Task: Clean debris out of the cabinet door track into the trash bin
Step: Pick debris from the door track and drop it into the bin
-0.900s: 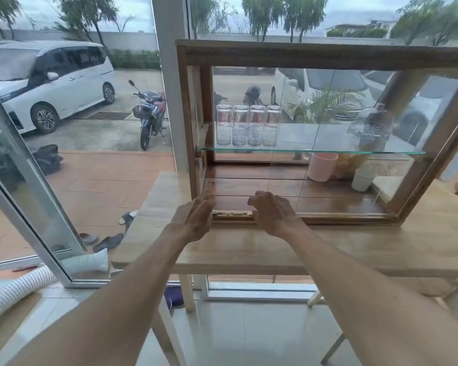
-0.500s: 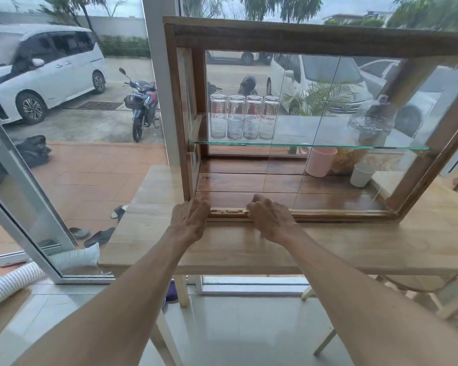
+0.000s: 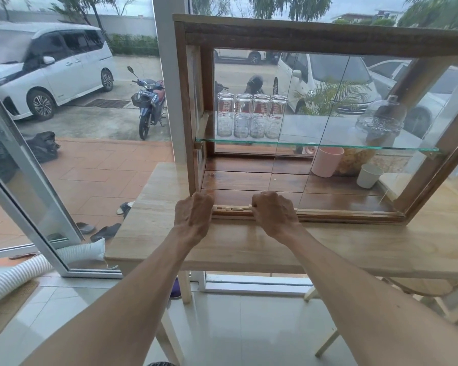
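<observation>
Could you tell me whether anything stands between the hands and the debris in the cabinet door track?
Nothing visible does. The left hand and right hand rest at the track, with pale debris exposed between them. No trash bin is identifiable in view.

I see a pale, matt wooden counter (image 3: pixel 249 249) under a cabinet (image 3: pixel 302 35) of rough dark wood. Its floor boards (image 3: pixel 249 178) look glossy and varnished; the shelf (image 3: pixel 315 147) is clear glass. Pale wood chips (image 3: pixel 232 208) sit in the track (image 3: pixel 341 213).
</observation>
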